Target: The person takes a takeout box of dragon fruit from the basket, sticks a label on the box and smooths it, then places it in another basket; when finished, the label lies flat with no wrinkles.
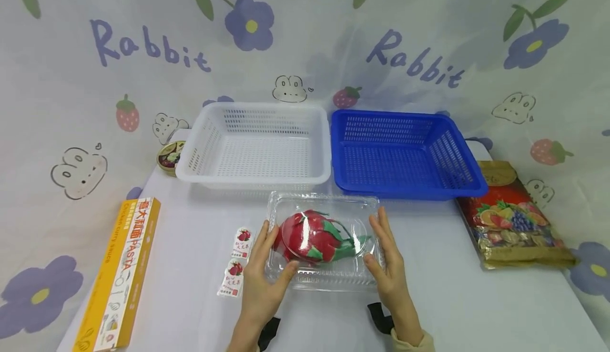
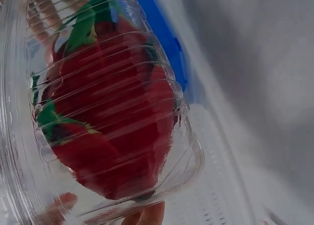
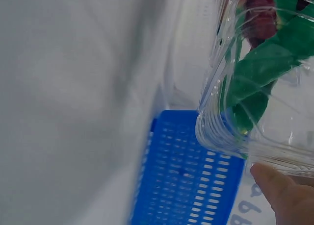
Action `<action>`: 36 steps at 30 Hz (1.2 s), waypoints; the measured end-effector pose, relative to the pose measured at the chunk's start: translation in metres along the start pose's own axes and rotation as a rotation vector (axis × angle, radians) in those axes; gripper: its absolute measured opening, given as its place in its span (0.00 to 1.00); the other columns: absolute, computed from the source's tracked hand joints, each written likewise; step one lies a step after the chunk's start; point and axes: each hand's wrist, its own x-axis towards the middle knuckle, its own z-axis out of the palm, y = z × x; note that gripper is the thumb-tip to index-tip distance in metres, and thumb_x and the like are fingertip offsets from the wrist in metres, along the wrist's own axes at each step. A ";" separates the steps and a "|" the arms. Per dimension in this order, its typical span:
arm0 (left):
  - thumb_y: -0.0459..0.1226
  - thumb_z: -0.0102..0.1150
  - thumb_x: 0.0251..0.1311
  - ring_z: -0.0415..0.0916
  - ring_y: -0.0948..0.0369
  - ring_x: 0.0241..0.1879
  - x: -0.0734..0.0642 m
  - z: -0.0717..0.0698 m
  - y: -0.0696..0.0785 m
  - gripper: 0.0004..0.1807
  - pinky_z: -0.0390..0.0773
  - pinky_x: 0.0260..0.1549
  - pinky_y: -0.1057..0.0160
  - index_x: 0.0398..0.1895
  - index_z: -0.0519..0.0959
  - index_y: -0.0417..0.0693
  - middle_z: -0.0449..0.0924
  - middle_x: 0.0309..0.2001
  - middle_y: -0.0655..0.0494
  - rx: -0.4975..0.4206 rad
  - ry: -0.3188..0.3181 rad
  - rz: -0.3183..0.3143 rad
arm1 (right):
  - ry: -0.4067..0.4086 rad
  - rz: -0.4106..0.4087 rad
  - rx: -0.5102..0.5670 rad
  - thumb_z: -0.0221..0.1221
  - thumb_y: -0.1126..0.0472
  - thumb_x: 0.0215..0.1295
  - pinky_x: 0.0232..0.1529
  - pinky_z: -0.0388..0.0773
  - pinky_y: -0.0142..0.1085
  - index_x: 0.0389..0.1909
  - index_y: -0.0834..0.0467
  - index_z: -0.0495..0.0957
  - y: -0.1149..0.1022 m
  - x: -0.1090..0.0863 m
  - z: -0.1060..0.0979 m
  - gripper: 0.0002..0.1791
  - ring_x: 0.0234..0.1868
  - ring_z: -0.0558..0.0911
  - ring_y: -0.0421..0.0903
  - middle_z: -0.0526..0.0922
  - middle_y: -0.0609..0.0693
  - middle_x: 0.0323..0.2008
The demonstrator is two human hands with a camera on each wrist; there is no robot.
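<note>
Between both hands is a clear plastic clamshell box (image 1: 329,280) with its lid down. Inside it lies a red dragon fruit (image 1: 305,235) with green scales, its green end toward the right. My left hand (image 1: 264,283) grips the box's left side, thumb at the near left. On the opposite side my right hand (image 1: 391,267) holds the edge with thumb and fingers. The left wrist view shows the dragon fruit (image 2: 113,107) through ribbed plastic, with fingertips at the box's end. In the right wrist view a finger (image 3: 279,186) touches the box's corner. Two dragon fruit stickers (image 1: 233,270) lie left of the box.
Behind the box stand a white basket (image 1: 252,177) and a blue basket (image 1: 410,189), side by side. A yellow pasta box (image 1: 119,272) lies at left, a red and gold fruit-printed bag (image 1: 519,219) at right. A round tin (image 1: 169,159) sits beside the white basket.
</note>
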 end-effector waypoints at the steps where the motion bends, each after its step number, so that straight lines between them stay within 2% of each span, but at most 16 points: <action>1: 0.34 0.69 0.51 0.58 0.36 0.70 -0.001 0.001 -0.001 0.38 0.62 0.56 0.28 0.69 0.68 0.46 0.59 0.73 0.40 -0.001 -0.004 -0.014 | -0.004 0.014 -0.007 0.51 0.72 0.59 0.74 0.48 0.26 0.68 0.73 0.58 0.002 -0.002 0.000 0.34 0.78 0.48 0.48 0.47 0.72 0.74; 12: 0.36 0.68 0.54 0.58 0.39 0.71 -0.007 0.005 -0.012 0.37 0.62 0.61 0.34 0.69 0.67 0.42 0.58 0.73 0.38 0.008 -0.050 -0.145 | -0.063 0.086 -0.057 0.51 0.75 0.60 0.72 0.49 0.21 0.70 0.69 0.58 0.015 -0.007 0.002 0.34 0.78 0.50 0.40 0.48 0.72 0.73; 15: 0.36 0.65 0.57 0.59 0.42 0.71 -0.006 0.005 -0.017 0.36 0.62 0.62 0.36 0.70 0.65 0.42 0.59 0.73 0.40 0.014 -0.067 -0.149 | -0.086 0.149 -0.099 0.51 0.75 0.61 0.69 0.49 0.18 0.71 0.67 0.57 0.017 -0.008 0.000 0.35 0.77 0.50 0.37 0.48 0.72 0.73; 17: 0.36 0.61 0.61 0.58 0.44 0.72 -0.003 0.003 -0.019 0.35 0.63 0.63 0.39 0.71 0.62 0.43 0.60 0.73 0.43 -0.002 -0.088 -0.157 | -0.110 0.217 -0.150 0.52 0.73 0.62 0.68 0.49 0.17 0.73 0.63 0.57 0.017 -0.007 -0.002 0.35 0.77 0.51 0.44 0.48 0.70 0.74; 19: 0.36 0.56 0.65 0.58 0.46 0.72 0.000 -0.001 -0.020 0.34 0.63 0.64 0.40 0.73 0.60 0.46 0.60 0.73 0.46 -0.029 -0.105 -0.184 | -0.141 0.289 -0.194 0.53 0.70 0.64 0.72 0.51 0.26 0.74 0.59 0.56 0.017 -0.005 -0.004 0.36 0.77 0.51 0.52 0.48 0.66 0.75; 22: 0.35 0.50 0.69 0.59 0.49 0.72 0.003 -0.007 -0.023 0.30 0.63 0.65 0.41 0.74 0.58 0.50 0.63 0.72 0.50 -0.083 -0.110 -0.236 | -0.183 0.378 -0.233 0.54 0.66 0.67 0.74 0.53 0.51 0.75 0.54 0.53 0.016 -0.004 -0.006 0.36 0.75 0.50 0.66 0.47 0.62 0.76; 24: 0.35 0.47 0.71 0.61 0.49 0.71 0.005 -0.010 -0.027 0.28 0.64 0.65 0.41 0.74 0.59 0.52 0.65 0.71 0.49 -0.088 -0.082 -0.258 | -0.196 0.412 -0.238 0.54 0.64 0.68 0.68 0.52 0.66 0.76 0.52 0.53 0.016 -0.004 -0.006 0.36 0.75 0.49 0.67 0.47 0.62 0.77; 25: 0.35 0.46 0.72 0.62 0.49 0.70 0.006 -0.012 -0.029 0.27 0.64 0.65 0.42 0.73 0.60 0.51 0.67 0.70 0.48 -0.076 -0.055 -0.263 | -0.198 0.422 -0.238 0.54 0.63 0.69 0.66 0.52 0.69 0.76 0.52 0.52 0.016 -0.004 -0.006 0.36 0.75 0.49 0.67 0.47 0.61 0.77; 27: 0.35 0.46 0.72 0.65 0.49 0.68 0.008 -0.015 -0.032 0.25 0.64 0.65 0.44 0.71 0.64 0.50 0.70 0.68 0.47 -0.035 0.021 -0.277 | -0.202 0.437 -0.240 0.53 0.62 0.69 0.66 0.51 0.69 0.76 0.51 0.52 0.016 -0.005 -0.007 0.36 0.75 0.49 0.67 0.47 0.61 0.77; 29: 0.35 0.48 0.71 0.69 0.49 0.65 0.009 -0.017 -0.036 0.22 0.69 0.61 0.47 0.67 0.69 0.47 0.74 0.64 0.44 0.034 0.127 -0.296 | -0.202 0.443 -0.248 0.53 0.61 0.70 0.66 0.51 0.69 0.76 0.50 0.52 0.017 -0.005 -0.007 0.36 0.75 0.50 0.66 0.47 0.60 0.77; 32: 0.33 0.53 0.67 0.70 0.45 0.63 0.011 -0.021 -0.043 0.19 0.69 0.59 0.45 0.60 0.74 0.41 0.76 0.60 0.40 0.134 0.266 -0.343 | -0.205 0.440 -0.246 0.53 0.62 0.70 0.67 0.51 0.69 0.76 0.50 0.51 0.017 -0.006 -0.008 0.36 0.75 0.50 0.66 0.47 0.61 0.77; 34: 0.31 0.57 0.64 0.68 0.41 0.64 0.012 -0.024 -0.047 0.19 0.67 0.60 0.42 0.58 0.75 0.39 0.74 0.61 0.37 0.198 0.309 -0.386 | -0.204 0.442 -0.242 0.53 0.62 0.70 0.66 0.51 0.69 0.76 0.50 0.51 0.016 -0.006 -0.009 0.36 0.75 0.50 0.66 0.47 0.61 0.77; 36: 0.30 0.60 0.60 0.64 0.36 0.65 0.011 -0.026 -0.051 0.22 0.64 0.61 0.36 0.59 0.74 0.37 0.70 0.64 0.34 0.287 0.300 -0.436 | -0.202 0.447 -0.237 0.53 0.62 0.70 0.66 0.51 0.69 0.76 0.50 0.51 0.016 -0.007 -0.009 0.36 0.75 0.50 0.66 0.47 0.61 0.77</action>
